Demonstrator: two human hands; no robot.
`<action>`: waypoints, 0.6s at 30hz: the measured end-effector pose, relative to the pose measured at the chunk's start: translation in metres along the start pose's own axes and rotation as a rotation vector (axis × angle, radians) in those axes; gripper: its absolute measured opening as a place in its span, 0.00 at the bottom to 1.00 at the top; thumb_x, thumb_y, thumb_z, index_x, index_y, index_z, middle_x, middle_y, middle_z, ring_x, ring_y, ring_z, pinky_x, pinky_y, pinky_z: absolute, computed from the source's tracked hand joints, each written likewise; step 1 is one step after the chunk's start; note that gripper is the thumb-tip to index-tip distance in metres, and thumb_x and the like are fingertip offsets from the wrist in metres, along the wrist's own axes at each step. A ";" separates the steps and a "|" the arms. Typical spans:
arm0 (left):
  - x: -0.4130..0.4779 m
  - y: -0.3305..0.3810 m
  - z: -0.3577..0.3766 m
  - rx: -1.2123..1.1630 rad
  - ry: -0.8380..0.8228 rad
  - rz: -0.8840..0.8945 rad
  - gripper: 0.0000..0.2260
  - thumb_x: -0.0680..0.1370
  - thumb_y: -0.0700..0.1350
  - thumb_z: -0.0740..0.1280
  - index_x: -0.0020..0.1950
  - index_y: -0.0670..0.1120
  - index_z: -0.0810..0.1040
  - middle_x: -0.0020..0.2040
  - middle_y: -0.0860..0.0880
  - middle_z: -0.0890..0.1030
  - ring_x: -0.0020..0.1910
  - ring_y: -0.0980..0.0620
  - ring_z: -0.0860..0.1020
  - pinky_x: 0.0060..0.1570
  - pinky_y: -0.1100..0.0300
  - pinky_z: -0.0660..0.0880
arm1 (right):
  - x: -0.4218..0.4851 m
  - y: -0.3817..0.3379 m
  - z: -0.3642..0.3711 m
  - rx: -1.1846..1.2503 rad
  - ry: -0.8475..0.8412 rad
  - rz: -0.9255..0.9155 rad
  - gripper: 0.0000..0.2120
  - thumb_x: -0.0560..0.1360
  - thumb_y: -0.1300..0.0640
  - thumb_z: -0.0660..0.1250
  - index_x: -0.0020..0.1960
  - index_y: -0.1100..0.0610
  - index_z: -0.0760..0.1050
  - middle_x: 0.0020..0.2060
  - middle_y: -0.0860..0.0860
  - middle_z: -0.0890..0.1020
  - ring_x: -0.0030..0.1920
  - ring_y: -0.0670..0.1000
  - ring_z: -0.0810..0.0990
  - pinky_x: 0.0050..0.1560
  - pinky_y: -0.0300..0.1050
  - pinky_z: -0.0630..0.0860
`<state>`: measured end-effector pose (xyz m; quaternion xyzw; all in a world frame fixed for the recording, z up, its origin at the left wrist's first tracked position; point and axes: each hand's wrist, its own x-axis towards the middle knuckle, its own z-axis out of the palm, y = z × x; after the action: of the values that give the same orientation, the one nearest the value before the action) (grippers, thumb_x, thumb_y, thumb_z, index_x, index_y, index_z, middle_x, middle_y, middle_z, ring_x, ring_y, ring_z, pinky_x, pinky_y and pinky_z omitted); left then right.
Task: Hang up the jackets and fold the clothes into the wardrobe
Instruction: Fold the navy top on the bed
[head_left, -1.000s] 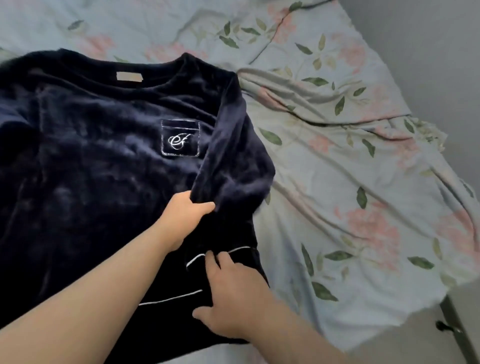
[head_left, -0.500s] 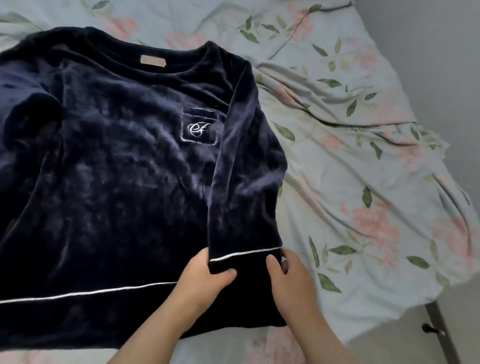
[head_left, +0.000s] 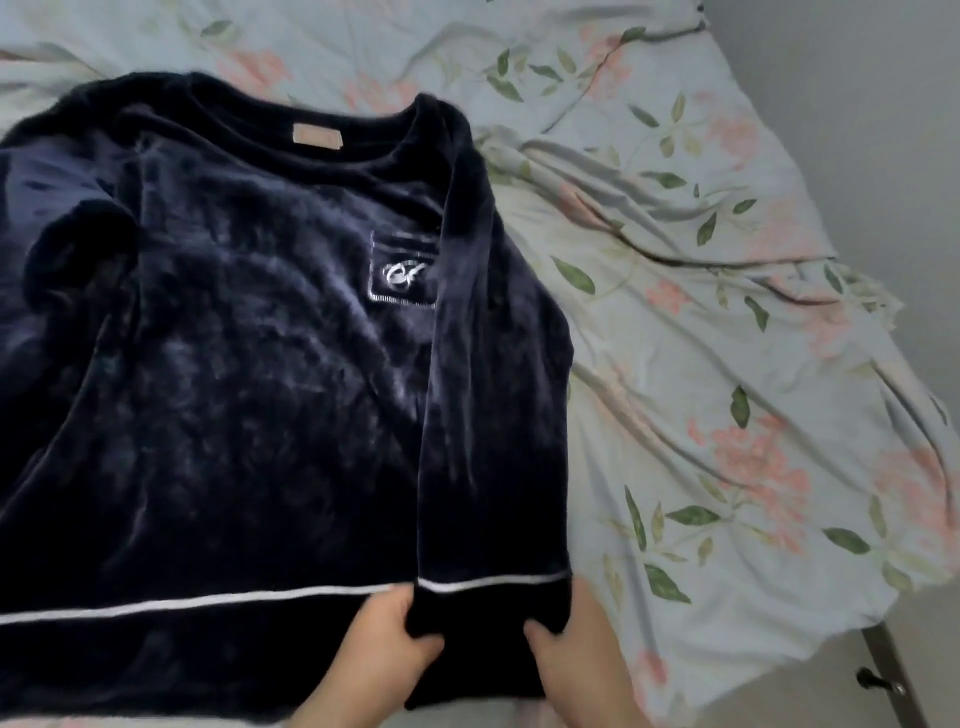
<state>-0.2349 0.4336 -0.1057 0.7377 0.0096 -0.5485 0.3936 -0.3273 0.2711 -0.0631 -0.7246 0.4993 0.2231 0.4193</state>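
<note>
The navy velour sweatshirt (head_left: 234, 389) lies face up on the floral bed sheet (head_left: 727, 364), with one sleeve (head_left: 493, 415) folded down its side. The left hand (head_left: 387, 642) and right hand (head_left: 576, 660) pinch the cuff (head_left: 483, 608) at either edge. The step probably goes best if they draw it taut, square it with the hem (head_left: 156, 649), then smooth it.

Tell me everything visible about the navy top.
The navy top looks velvety and lies front up on the floral sheet. Round neck, tan label, chest pocket with white monogram, white piping near the hem. One sleeve is folded down its front; left hand and right hand grip its cuff.
</note>
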 end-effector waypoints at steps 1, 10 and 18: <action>-0.001 0.003 -0.002 0.068 -0.036 0.005 0.18 0.68 0.37 0.73 0.53 0.56 0.81 0.47 0.57 0.84 0.48 0.65 0.81 0.52 0.71 0.76 | 0.001 -0.001 -0.001 -0.024 -0.050 -0.005 0.30 0.72 0.60 0.70 0.72 0.56 0.65 0.61 0.41 0.69 0.65 0.42 0.69 0.56 0.18 0.53; 0.044 0.119 -0.076 0.372 0.480 0.124 0.19 0.67 0.72 0.59 0.40 0.59 0.76 0.36 0.59 0.81 0.37 0.63 0.78 0.39 0.63 0.74 | 0.094 -0.066 -0.063 0.464 0.145 0.027 0.06 0.76 0.52 0.69 0.51 0.54 0.80 0.47 0.52 0.83 0.51 0.55 0.82 0.60 0.58 0.76; 0.155 0.263 -0.124 0.217 0.363 0.414 0.27 0.61 0.68 0.67 0.58 0.62 0.72 0.47 0.64 0.78 0.44 0.66 0.78 0.41 0.68 0.71 | 0.171 -0.166 -0.088 1.104 -0.257 -0.045 0.16 0.80 0.48 0.63 0.58 0.57 0.83 0.56 0.58 0.84 0.56 0.60 0.83 0.58 0.56 0.78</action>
<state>0.0437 0.2602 -0.0714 0.8477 -0.1299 -0.3135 0.4078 -0.1161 0.1305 -0.0779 -0.3753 0.4713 0.0066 0.7981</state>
